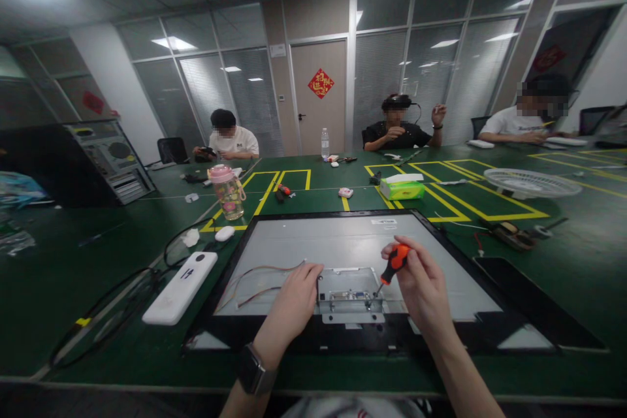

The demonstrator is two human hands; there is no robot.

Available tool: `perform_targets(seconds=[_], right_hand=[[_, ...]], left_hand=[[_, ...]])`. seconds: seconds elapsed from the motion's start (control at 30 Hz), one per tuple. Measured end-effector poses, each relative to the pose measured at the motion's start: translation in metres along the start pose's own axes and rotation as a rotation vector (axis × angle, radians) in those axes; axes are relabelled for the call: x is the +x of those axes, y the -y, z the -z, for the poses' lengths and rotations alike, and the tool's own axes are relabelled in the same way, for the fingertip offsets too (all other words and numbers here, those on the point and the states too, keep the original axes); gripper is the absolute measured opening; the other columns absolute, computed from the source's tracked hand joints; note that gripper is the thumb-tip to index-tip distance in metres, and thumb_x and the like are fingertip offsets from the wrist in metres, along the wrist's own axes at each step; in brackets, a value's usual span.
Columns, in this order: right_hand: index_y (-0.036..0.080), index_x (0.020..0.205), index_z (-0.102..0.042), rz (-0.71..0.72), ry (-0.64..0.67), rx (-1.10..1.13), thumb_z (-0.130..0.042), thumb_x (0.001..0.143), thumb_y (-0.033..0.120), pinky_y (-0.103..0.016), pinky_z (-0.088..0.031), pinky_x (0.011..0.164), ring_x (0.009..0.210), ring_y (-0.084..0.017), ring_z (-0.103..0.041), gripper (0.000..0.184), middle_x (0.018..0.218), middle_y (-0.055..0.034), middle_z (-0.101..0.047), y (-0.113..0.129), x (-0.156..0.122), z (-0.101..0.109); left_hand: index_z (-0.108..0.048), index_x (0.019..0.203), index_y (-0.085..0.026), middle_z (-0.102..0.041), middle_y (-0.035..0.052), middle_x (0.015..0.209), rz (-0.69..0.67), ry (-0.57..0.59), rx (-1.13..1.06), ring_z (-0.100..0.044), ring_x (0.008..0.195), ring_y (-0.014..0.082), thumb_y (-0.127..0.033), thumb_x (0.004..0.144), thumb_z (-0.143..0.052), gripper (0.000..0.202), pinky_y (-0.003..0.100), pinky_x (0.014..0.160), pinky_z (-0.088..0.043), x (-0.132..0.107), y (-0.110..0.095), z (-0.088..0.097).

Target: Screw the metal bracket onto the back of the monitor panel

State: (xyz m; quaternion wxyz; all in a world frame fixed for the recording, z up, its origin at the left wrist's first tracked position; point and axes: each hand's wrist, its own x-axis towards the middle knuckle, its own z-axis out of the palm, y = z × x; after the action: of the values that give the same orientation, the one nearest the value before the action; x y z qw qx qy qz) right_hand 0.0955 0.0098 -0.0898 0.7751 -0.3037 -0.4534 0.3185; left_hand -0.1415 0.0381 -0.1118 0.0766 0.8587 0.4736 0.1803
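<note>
A monitor panel (pixel 294 241) lies face down on the green table, its grey metal back up. A small metal board cover (pixel 349 300) sits near its front edge, with thin wires (pixel 259 271) running left from it. My right hand (pixel 421 287) is closed around an orange-and-black screwdriver (pixel 394 261), whose tip points down at the metal cover. My left hand (pixel 294 304) rests on the panel just left of the cover, fingers curled against its edge; a watch is on that wrist.
A white power bank (pixel 181 287) and black cables (pixel 122 300) lie left of the panel. A pink-lidded bottle (pixel 228 191), a tissue pack (pixel 402 188), a white fan grille (pixel 531 183) and an open computer case (pixel 98 160) stand further off. Three people sit at the far side.
</note>
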Motion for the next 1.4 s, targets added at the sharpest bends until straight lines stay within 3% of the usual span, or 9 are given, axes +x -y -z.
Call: perform_targets(seconds=[0.07,0.23,0.43,0.6,0.8,0.97,1.17,1.33,1.4], right_hand=[[0.024,0.103,-0.073,-0.008,0.001,0.032,-0.061,0.093,0.045,-0.038,-0.053,0.075,0.079,-0.021,-0.066,0.026,0.086,-0.0060,-0.070,0.001,0.000,-0.001],[0.025,0.083,-0.075,0.042,-0.028,0.023,-0.078,0.079,0.043,-0.034,-0.053,0.077,0.084,-0.020,-0.065,0.019,0.088,-0.0042,-0.069,0.001,0.001,0.000],[0.025,0.100,-0.074,-0.029,0.004,0.068,-0.065,0.091,0.044,-0.036,-0.054,0.072,0.081,-0.021,-0.067,0.023,0.088,-0.0063,-0.071,0.000,0.000,0.000],[0.026,0.087,-0.076,0.001,-0.017,0.078,-0.079,0.079,0.040,-0.031,-0.052,0.077,0.084,-0.018,-0.065,0.016,0.092,-0.0027,-0.069,0.001,0.001,0.000],[0.027,0.103,-0.076,-0.089,0.026,0.141,-0.071,0.086,0.044,-0.032,-0.053,0.075,0.080,-0.019,-0.068,0.025,0.087,-0.0044,-0.074,0.005,0.000,-0.003],[0.027,0.109,-0.076,-0.073,0.018,0.086,-0.071,0.086,0.046,-0.035,-0.052,0.078,0.083,-0.020,-0.068,0.030,0.094,-0.0060,-0.075,0.003,-0.001,-0.003],[0.028,0.091,-0.077,0.050,-0.081,-0.058,-0.085,0.072,0.032,-0.028,-0.048,0.072,0.084,-0.017,-0.062,0.021,0.091,-0.0014,-0.068,-0.005,0.001,0.004],[0.027,0.106,-0.077,-0.027,-0.064,0.020,-0.071,0.086,0.041,-0.037,-0.049,0.087,0.097,-0.023,-0.066,0.026,0.104,-0.0068,-0.073,-0.003,-0.002,0.003],[0.027,0.109,-0.076,-0.047,-0.054,0.035,-0.070,0.087,0.042,-0.038,-0.050,0.086,0.095,-0.023,-0.067,0.028,0.102,-0.0071,-0.074,-0.003,-0.002,0.002]], left_hand=[[-0.053,0.136,-0.014,-0.059,0.0131,0.136,0.000,-0.005,0.001,-0.055,0.126,0.0236,-0.006,0.093,-0.033,0.048,0.042,0.113,-0.042,0.000,0.000,0.000],[-0.054,0.135,-0.015,-0.059,0.0127,0.136,0.006,-0.011,0.007,-0.055,0.127,0.0232,-0.006,0.094,-0.033,0.047,0.041,0.113,-0.041,0.000,0.000,0.000],[-0.053,0.136,-0.014,-0.059,0.0124,0.136,0.016,0.013,-0.002,-0.054,0.126,0.0227,-0.006,0.093,-0.033,0.048,0.039,0.114,-0.040,0.000,-0.002,0.003],[-0.053,0.137,-0.013,-0.058,0.0133,0.137,0.024,0.027,-0.003,-0.054,0.127,0.0236,-0.006,0.093,-0.033,0.049,0.040,0.113,-0.040,0.000,-0.004,0.004],[-0.053,0.137,-0.013,-0.058,0.0124,0.138,0.031,0.049,0.016,-0.053,0.129,0.0235,-0.006,0.093,-0.033,0.048,0.039,0.115,-0.038,0.000,-0.003,0.003],[-0.053,0.137,-0.014,-0.058,0.0123,0.137,0.016,0.012,0.018,-0.054,0.128,0.0229,-0.007,0.095,-0.033,0.047,0.039,0.115,-0.039,0.000,-0.001,0.001],[-0.053,0.137,-0.011,-0.059,0.0140,0.136,0.008,0.020,0.017,-0.054,0.127,0.0241,-0.005,0.094,-0.033,0.048,0.042,0.113,-0.041,0.000,0.000,0.001],[-0.053,0.137,-0.012,-0.059,0.0128,0.136,0.006,0.010,0.019,-0.055,0.126,0.0237,-0.005,0.094,-0.032,0.048,0.041,0.113,-0.041,0.001,0.000,0.000],[-0.053,0.137,-0.012,-0.058,0.0129,0.136,0.006,0.012,0.015,-0.054,0.126,0.0238,-0.005,0.094,-0.033,0.049,0.041,0.113,-0.040,0.000,0.001,-0.001]])
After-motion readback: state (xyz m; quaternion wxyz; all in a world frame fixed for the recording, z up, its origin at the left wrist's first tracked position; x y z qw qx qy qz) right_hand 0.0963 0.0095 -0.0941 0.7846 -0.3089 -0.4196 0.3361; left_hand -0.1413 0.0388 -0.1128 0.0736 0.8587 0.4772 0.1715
